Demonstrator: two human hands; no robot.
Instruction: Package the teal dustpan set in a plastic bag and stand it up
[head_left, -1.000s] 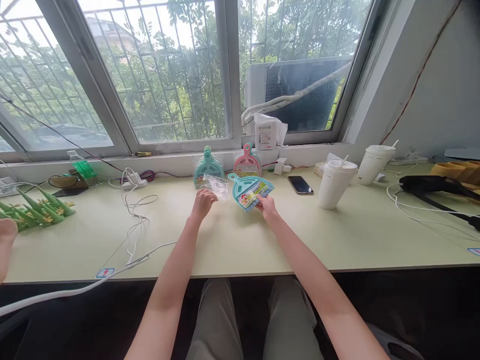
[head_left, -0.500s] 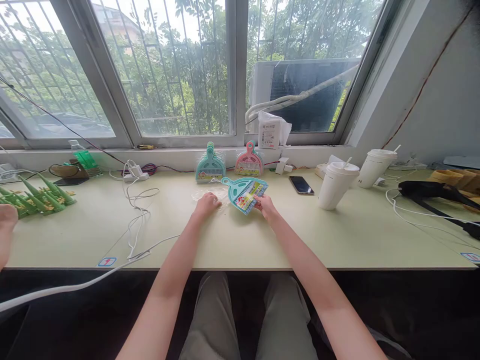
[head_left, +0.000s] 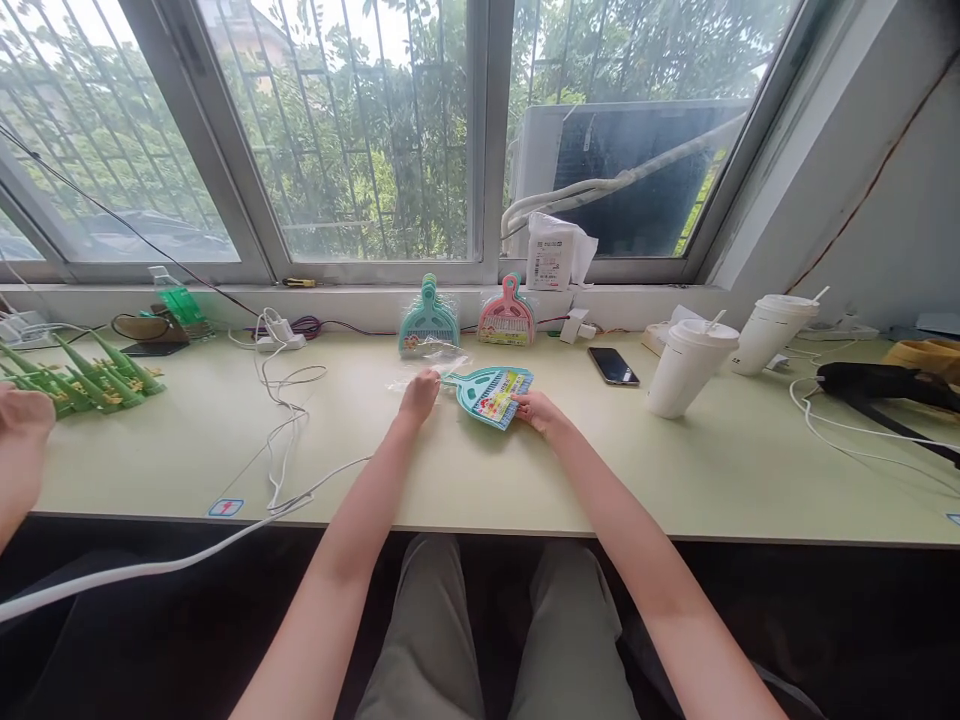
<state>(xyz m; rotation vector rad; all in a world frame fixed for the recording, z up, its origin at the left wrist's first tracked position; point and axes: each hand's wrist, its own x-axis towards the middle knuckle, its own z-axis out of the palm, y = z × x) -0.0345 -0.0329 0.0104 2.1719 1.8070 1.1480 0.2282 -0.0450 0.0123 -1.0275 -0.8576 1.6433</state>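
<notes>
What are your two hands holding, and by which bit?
The right hand holds the teal dustpan by its wide edge. The left hand is at the handle end, by clear plastic; I can't tell which it grips.

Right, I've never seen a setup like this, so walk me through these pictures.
There is no machine here: these are a person's bare hands, and every picture comes from one camera worn on their head, looking forward and down. The right hand holds a teal dustpan by its wide edge. The left hand is at its handle, near clear wrapping; what it grips is unclear. On the table are teal pans, pink pans, a phone and white cups. The hand at far left belongs to someone else.
</notes>
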